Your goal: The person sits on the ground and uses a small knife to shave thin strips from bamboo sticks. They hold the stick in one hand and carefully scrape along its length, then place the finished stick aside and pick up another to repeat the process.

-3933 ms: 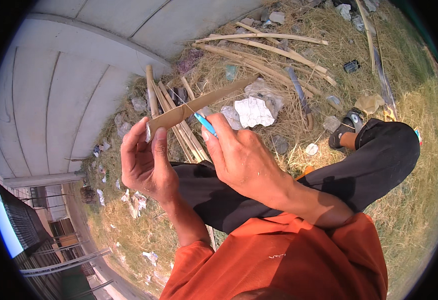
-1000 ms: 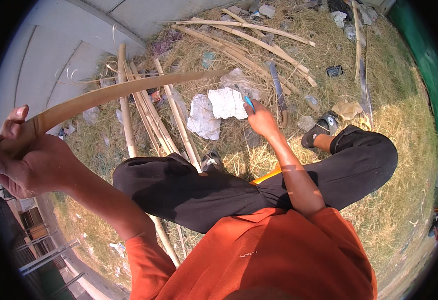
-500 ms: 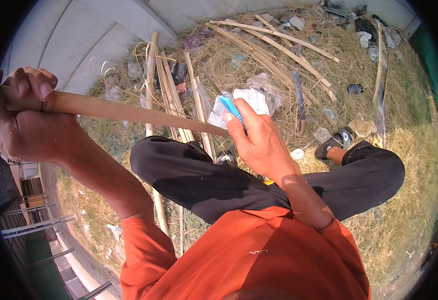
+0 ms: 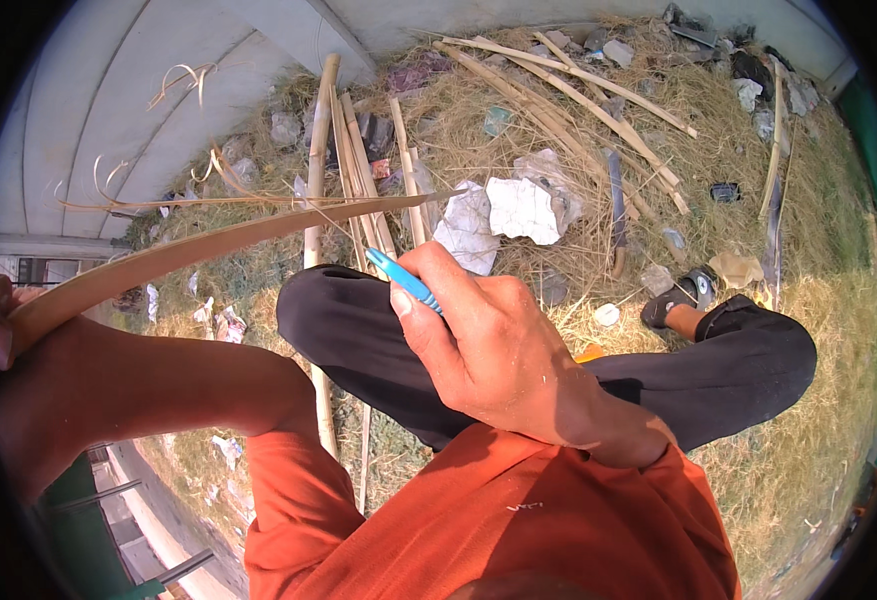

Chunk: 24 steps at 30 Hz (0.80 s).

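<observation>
My left hand [image 4: 28, 375], at the far left edge, is closed on the near end of a long bamboo strip [image 4: 198, 250]. The strip slants up to the right and narrows to a tip above my knee. My right hand [image 4: 493, 340] grips a blue-handled utility knife [image 4: 404, 281] in front of my lap. From the handle its thin blade points up and left toward the underside of the strip; I cannot tell whether they touch. Thin curled shavings [image 4: 108, 180] trail along the strip's upper side.
Split bamboo pieces [image 4: 353, 170] lie beyond my knee, and longer poles [image 4: 588, 120] rest on dry grass. White crumpled sheets [image 4: 523, 210] and a long dark blade with a handle [image 4: 615, 205] are ahead. A pale wall [image 4: 158, 110] stands at the back left.
My left hand has moved down and toward the left edge, tilting the strip upward to the right. My right hand with the utility knife has moved left and down. Curled shavings now show above the strip.
</observation>
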### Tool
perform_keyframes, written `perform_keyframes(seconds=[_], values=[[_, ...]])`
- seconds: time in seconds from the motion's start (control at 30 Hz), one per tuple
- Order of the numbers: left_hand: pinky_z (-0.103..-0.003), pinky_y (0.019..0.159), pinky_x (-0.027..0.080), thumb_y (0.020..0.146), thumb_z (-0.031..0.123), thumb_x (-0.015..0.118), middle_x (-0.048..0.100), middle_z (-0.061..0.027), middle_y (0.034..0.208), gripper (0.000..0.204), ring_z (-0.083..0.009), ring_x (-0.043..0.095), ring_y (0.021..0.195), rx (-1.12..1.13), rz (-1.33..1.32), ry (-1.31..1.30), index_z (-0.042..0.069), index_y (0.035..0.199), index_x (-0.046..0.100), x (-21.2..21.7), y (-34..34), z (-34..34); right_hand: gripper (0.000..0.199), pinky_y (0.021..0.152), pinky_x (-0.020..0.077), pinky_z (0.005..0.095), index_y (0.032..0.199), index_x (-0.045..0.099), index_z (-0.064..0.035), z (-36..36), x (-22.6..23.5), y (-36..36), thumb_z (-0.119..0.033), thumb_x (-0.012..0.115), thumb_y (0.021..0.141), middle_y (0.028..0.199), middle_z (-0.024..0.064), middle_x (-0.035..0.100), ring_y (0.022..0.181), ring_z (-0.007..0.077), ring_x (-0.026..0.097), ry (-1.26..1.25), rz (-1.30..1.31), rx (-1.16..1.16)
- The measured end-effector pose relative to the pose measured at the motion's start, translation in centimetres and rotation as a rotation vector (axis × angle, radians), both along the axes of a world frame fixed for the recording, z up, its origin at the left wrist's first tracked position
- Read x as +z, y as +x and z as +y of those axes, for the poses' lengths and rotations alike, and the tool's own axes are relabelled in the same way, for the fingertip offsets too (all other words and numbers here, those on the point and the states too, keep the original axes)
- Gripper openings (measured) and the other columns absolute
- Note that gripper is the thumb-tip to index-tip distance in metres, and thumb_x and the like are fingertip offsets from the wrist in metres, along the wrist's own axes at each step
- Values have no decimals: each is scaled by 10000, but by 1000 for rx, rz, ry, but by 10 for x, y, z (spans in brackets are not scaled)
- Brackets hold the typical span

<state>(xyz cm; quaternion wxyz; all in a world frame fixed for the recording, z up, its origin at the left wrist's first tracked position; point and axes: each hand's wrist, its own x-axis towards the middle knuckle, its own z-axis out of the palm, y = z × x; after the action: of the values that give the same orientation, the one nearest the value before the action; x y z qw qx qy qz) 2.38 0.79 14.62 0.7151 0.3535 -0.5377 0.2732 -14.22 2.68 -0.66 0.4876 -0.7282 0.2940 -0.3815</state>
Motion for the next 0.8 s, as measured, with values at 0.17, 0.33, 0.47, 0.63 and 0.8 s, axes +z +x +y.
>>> perform_keyframes(seconds=[0.17,0.33,0.47,0.63,0.8], values=[[-271,437,248,787,218,474,327,-14,571,219,-122,292,395,-432,152,54,46,654,454,-23,-1,-3,161,498,434,467,1020,493,24,-4,-19,26,-85,528,907,566,220,540,536,405,575,-18,93,-95],[-241,425,215,756,161,457,306,-11,575,149,-100,289,392,-608,160,103,61,648,435,-22,9,7,230,580,509,510,1016,527,51,-21,-107,24,-155,487,924,657,265,603,648,445,624,-13,452,-233],[-247,425,229,772,156,448,318,-5,576,150,-105,303,398,-583,44,131,72,648,450,-25,26,11,220,595,506,513,1011,528,38,-20,-88,19,-161,476,931,665,264,605,656,451,620,106,400,-159],[-208,296,259,921,328,445,367,9,513,281,-86,359,322,-499,-37,102,53,875,479,-22,20,-5,202,614,449,565,999,498,7,-37,-184,26,-179,479,922,651,292,576,656,498,582,114,483,-292],[-258,441,265,794,181,441,350,-28,573,181,-124,323,414,-560,46,145,76,655,490,-21,28,-5,219,621,469,552,994,518,36,-36,-210,45,-165,475,917,676,298,589,669,492,599,5,497,-363]])
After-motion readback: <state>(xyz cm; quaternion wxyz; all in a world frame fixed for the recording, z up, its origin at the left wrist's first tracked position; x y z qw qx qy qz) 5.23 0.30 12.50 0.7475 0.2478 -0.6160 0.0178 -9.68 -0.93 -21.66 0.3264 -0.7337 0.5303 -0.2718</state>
